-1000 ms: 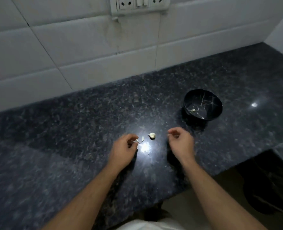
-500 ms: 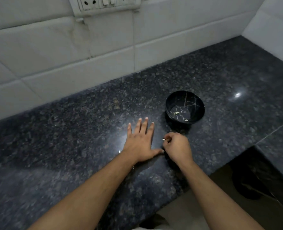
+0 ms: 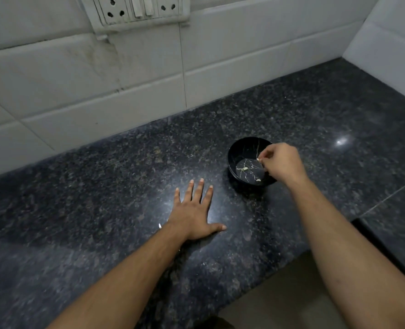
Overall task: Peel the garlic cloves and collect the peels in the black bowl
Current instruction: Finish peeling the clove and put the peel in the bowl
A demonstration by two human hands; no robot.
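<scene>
- Head view, surface: a dark speckled stone counter (image 3: 116,186) is shown, glossy enough to carry a bright light reflection (image 3: 342,140) at right and a softer glare beside the flattened hand.
- Head view, room: the counter is backed by a white tiled wall (image 3: 101,91), which turns a corner at far right; a white socket-and-switch plate (image 3: 135,8) is mounted at the top edge of the frame.
- Black bowl (image 3: 237,150): it is seen upright on the counter, opening upward, its round form giving no long axis; pale veining marks the inside, and a few peel scraps (image 3: 245,169) lie on its floor.
- Right hand (image 3: 283,162): it is held over the bowl's right rim, fingers curled, a small pale peel fragment (image 3: 258,159) pinched at the fingertips; the fragment is too small for its direction to be judged.
- Left hand (image 3: 194,214): it is laid palm-down on the counter, fingers straight and spread, pointing toward the wall, well left of the bowl.
- A tiny pale scrap (image 3: 160,225) is seen at the left wrist.
</scene>
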